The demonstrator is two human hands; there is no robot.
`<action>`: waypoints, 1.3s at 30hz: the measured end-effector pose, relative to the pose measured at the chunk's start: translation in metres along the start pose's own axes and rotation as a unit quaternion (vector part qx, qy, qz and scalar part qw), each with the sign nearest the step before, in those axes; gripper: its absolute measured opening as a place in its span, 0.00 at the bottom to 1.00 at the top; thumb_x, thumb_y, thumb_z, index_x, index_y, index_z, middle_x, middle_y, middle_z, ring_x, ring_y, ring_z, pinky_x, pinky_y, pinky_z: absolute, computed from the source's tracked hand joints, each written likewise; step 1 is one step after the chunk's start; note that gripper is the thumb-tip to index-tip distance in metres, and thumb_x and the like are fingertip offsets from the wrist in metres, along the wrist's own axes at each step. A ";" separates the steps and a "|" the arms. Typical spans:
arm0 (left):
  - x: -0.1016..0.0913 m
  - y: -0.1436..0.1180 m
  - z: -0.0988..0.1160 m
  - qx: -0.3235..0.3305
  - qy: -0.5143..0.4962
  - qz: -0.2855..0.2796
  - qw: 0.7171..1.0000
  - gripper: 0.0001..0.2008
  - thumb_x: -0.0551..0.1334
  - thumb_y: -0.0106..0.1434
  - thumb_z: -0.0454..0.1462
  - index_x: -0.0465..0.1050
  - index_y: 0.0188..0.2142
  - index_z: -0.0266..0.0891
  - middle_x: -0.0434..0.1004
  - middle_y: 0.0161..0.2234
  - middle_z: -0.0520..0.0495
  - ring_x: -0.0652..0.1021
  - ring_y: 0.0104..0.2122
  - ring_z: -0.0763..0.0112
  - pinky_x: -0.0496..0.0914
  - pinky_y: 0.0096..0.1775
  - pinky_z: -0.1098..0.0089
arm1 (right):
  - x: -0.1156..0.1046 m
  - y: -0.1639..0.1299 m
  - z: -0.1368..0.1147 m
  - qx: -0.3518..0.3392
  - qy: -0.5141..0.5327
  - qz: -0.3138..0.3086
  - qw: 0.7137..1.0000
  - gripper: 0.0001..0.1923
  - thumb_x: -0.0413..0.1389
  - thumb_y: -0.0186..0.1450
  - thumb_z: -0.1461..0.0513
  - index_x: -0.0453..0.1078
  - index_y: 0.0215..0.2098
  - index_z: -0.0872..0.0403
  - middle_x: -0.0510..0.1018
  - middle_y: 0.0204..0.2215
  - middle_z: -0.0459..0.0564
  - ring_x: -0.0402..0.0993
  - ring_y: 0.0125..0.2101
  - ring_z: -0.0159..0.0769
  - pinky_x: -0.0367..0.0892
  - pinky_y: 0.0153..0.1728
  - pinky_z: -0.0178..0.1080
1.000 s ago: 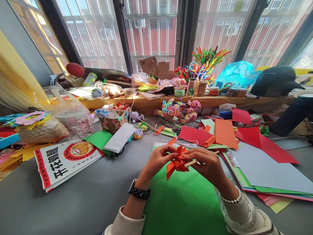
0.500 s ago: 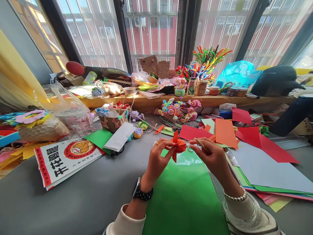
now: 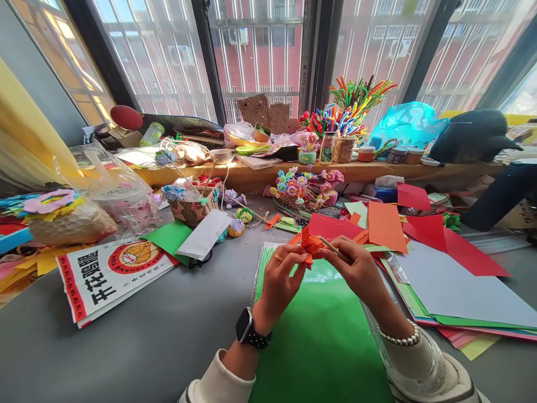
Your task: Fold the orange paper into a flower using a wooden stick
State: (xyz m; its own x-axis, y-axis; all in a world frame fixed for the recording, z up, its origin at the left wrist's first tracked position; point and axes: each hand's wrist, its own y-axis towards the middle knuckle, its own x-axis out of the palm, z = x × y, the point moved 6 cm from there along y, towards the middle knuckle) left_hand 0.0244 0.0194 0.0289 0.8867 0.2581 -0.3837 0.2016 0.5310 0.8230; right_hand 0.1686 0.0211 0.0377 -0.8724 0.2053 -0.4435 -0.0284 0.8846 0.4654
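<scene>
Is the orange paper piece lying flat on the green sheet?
No, the orange paper piece is held up between the left hand and right hand, above the green sheet.

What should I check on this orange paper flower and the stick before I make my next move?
1. Left hand grips the orange paper flower: ok, fingers pinch it.
2. Right hand holds the thin wooden stick: ok.
3. Stick tip meets the flower: ok, it reaches the folds; how deep, cannot tell.
4. Flower clear of the green sheet: ok, held above it.
5. Petals untorn: cannot tell, fingers hide part.
6. Room to work: not ok, loose red and orange papers lie close on the right.
</scene>
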 end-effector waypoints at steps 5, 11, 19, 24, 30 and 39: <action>-0.001 -0.001 0.000 -0.024 -0.019 0.022 0.999 0.05 0.56 0.57 0.30 0.68 0.31 0.41 0.71 0.34 0.47 0.72 0.37 0.70 0.67 0.41 0.67 | -0.001 -0.002 -0.002 -0.026 -0.002 0.028 0.999 0.11 0.52 0.60 0.56 0.70 0.29 0.55 0.60 0.21 0.43 0.59 0.22 0.29 0.57 0.21 0.31; 0.016 -0.006 -0.027 -0.307 -0.334 -0.010 0.891 0.07 0.57 0.57 0.37 0.66 0.36 0.38 0.69 0.36 0.47 0.72 0.38 0.70 0.70 0.37 0.69 | -0.004 -0.009 -0.011 -0.111 -0.096 0.070 0.987 0.08 0.51 0.62 0.61 0.71 0.32 0.53 0.66 0.23 0.45 0.62 0.22 0.28 0.58 0.22 0.31; 0.035 -0.017 -0.034 -0.473 -0.549 -0.032 0.688 0.17 0.66 0.48 0.34 0.66 0.37 0.35 0.75 0.34 0.47 0.76 0.29 0.74 0.69 0.33 0.74 | 0.001 -0.010 -0.014 -0.164 -0.098 0.046 0.980 0.06 0.52 0.61 0.64 0.71 0.34 0.53 0.68 0.25 0.46 0.65 0.25 0.28 0.61 0.27 0.32; 0.035 -0.018 -0.035 -0.477 -0.559 -0.026 0.678 0.19 0.68 0.45 0.33 0.65 0.37 0.36 0.75 0.31 0.49 0.76 0.27 0.75 0.69 0.31 0.75 | 0.002 -0.008 -0.009 -0.120 -0.035 0.038 0.991 0.06 0.52 0.61 0.62 0.70 0.34 0.52 0.64 0.24 0.45 0.63 0.25 0.28 0.61 0.25 0.31; 0.040 -0.021 -0.033 -0.490 -0.580 -0.044 0.649 0.22 0.67 0.46 0.34 0.62 0.40 0.36 0.75 0.26 0.51 0.75 0.26 0.76 0.69 0.31 0.75 | 0.003 -0.007 -0.006 -0.101 -0.039 0.055 0.993 0.06 0.52 0.61 0.61 0.70 0.32 0.52 0.63 0.24 0.45 0.60 0.23 0.28 0.58 0.22 0.31; 0.043 -0.019 -0.031 -0.470 -0.599 -0.042 0.647 0.23 0.68 0.46 0.34 0.60 0.40 0.37 0.74 0.30 0.50 0.75 0.25 0.76 0.68 0.31 0.74 | 0.002 -0.006 -0.003 -0.071 -0.006 0.067 0.995 0.06 0.53 0.60 0.60 0.70 0.29 0.54 0.65 0.24 0.45 0.60 0.23 0.29 0.57 0.21 0.32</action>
State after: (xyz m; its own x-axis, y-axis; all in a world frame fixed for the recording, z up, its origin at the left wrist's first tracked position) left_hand 0.0456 0.0454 -0.0163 0.6890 -0.3153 0.6525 0.4270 0.9042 -0.0140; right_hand 0.1650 0.0151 0.0364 -0.8672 0.3234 -0.3785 0.0184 0.7807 0.6247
